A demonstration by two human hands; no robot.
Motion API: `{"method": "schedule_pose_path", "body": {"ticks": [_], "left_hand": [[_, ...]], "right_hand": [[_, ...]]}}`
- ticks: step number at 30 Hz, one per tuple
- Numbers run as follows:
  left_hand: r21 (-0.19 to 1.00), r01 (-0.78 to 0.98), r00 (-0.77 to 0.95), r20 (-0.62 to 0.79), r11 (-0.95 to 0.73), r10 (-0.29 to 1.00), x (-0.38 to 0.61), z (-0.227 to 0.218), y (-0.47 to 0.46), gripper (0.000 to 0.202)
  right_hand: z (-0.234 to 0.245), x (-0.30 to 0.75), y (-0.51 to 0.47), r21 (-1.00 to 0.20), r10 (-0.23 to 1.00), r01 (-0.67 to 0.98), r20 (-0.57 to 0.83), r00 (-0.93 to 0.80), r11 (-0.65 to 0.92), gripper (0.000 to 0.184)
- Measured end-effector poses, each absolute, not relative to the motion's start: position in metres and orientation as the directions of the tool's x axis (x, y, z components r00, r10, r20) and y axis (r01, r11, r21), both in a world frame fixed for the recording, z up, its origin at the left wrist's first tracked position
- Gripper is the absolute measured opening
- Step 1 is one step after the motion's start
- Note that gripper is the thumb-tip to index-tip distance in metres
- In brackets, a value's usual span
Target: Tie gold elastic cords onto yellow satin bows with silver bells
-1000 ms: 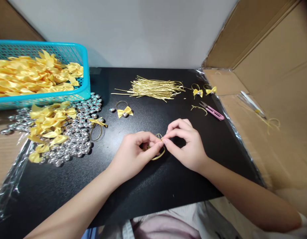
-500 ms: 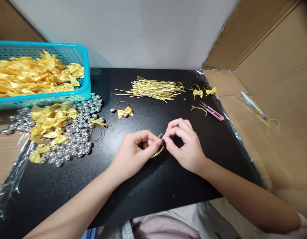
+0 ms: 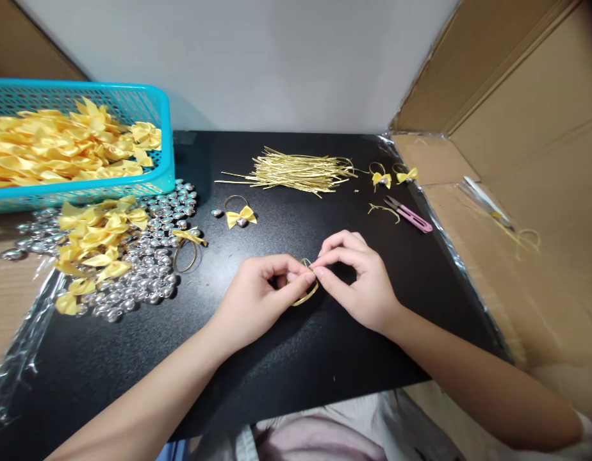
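Both hands meet over the middle of the black table [image 3: 286, 371]. My left hand [image 3: 257, 298] pinches a thin gold cord loop [image 3: 306, 296] between thumb and forefinger. My right hand [image 3: 361, 282] pinches the same loop's top end from the right, fingertips touching the left hand's. The loop hangs just above the table. What else the fingers hide I cannot make out.
A blue basket [image 3: 84, 186] of yellow ribbon bows stands at the far left. Silver beads [image 3: 152, 269] and loose bows [image 3: 97, 240] lie before it. A finished bow [image 3: 241, 216], a bundle of gold cords [image 3: 298, 171], pink snips [image 3: 411, 216] and a cardboard box [image 3: 517, 211] lie around.
The hands stay almost in place; the fingertips shift slightly as they work the gold loop, which sits a little higher than a second ago.
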State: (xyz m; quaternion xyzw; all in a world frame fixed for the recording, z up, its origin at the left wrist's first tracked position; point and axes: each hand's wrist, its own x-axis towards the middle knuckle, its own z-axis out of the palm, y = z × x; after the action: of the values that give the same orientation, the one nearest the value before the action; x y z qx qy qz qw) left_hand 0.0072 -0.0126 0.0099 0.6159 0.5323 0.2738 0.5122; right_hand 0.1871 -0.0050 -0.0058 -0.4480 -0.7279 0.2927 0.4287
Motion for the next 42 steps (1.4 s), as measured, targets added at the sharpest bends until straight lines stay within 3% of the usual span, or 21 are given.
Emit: {"method": "schedule_pose_path", "body": {"ticks": [7,16,21,28,42], "left_hand": [[0.925,0.365,0.299,-0.222,0.104,0.928,0.0077,0.0098,-0.0134,0.027],[0.956,0.236,0.301,-0.241,0.173,0.923,0.0083,0.0092,-0.0119,0.022],[0.958,0.165,0.307,-0.278,0.236,0.910,0.0091,0.0095,-0.0131,0.021],[0.964,0.116,0.305,-0.265,0.241,0.915,0.0085,0.0110,-0.0120,0.016],[0.982,0.076,0.251,-0.185,0.171,0.950,0.0056,0.0093,-0.0124,0.012]], "right_hand": [[-0.0047,0.1843,-0.0078,-0.702,0.868,0.515,0.441,-0.229,0.492,0.012],[-0.0117,0.1832,-0.0077,-0.894,0.941,0.316,0.261,-0.213,0.319,0.012],[-0.0104,0.1852,-0.0061,-0.927,0.954,0.270,0.207,-0.217,0.262,0.010],[-0.0052,0.1862,-0.0068,-0.870,0.920,0.318,0.313,-0.236,0.377,0.009],[-0.0061,0.1852,-0.0068,-0.830,0.905,0.368,0.345,-0.250,0.419,0.009]]}}
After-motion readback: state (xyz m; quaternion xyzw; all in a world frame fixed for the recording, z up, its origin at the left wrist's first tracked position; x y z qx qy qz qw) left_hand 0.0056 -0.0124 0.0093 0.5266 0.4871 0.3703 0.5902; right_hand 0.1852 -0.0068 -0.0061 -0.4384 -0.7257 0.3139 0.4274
